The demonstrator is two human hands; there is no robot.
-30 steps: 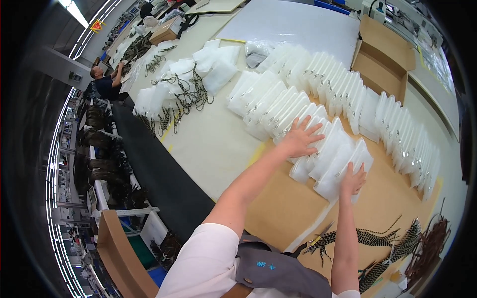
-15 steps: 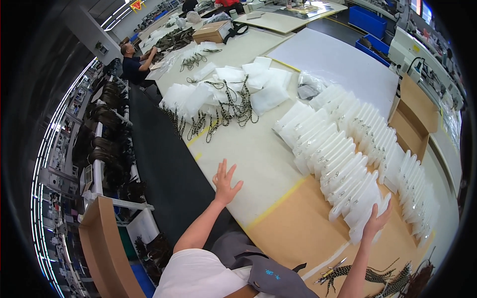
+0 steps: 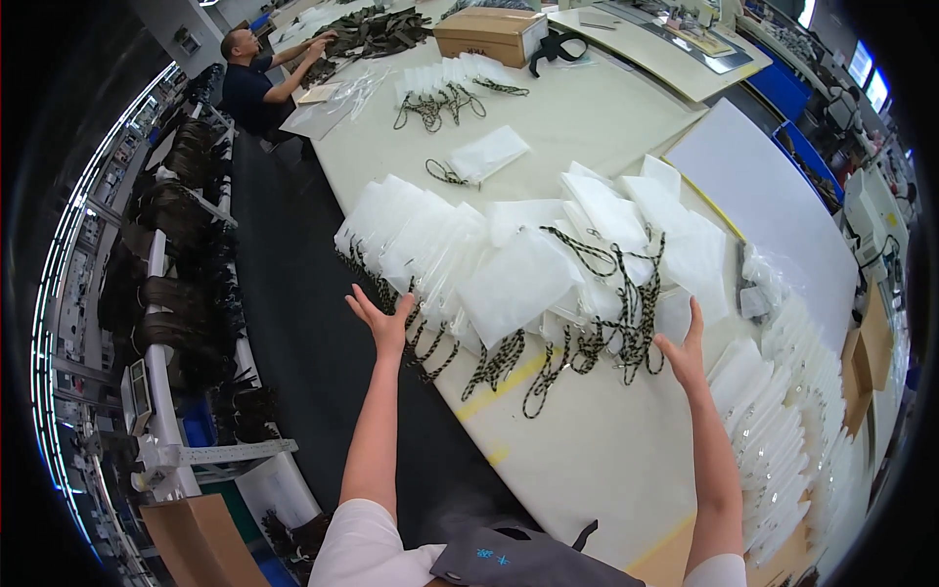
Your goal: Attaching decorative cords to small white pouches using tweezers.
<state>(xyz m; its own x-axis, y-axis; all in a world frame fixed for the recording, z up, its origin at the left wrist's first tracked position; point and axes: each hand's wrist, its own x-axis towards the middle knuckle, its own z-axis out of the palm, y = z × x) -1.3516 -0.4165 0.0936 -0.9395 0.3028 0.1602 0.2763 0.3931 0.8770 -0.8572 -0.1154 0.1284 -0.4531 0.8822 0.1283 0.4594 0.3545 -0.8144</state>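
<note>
A spread pile of white pouches (image 3: 518, 293) lies on the pale work table (image 3: 587, 440), with dark camouflage-patterned cords (image 3: 641, 313) trailing from its near side. At the pile's left end is my left hand (image 3: 384, 323), fingers spread, close to the cords there. My right hand (image 3: 687, 354) is raised at the right end with thumb and fingers apart, near the hanging loops. Neither hand holds anything; whether the fingertips touch the pouches I cannot tell. Right of my right forearm lie rows of white packets with small metal pieces (image 3: 763, 421).
Farther back lie a single corded pouch (image 3: 489, 154), a small corded bunch (image 3: 455, 83) and a cardboard box (image 3: 487, 37). A co-worker (image 3: 256, 83) handles dark strips at the far left. Racks of brown bundles (image 3: 181, 230) line the left; an open carton (image 3: 866, 357) stands right.
The view has shifted toward the corded pile. My right hand has left the packet rows and come to the pile's right end; my left hand has come to its left end.
</note>
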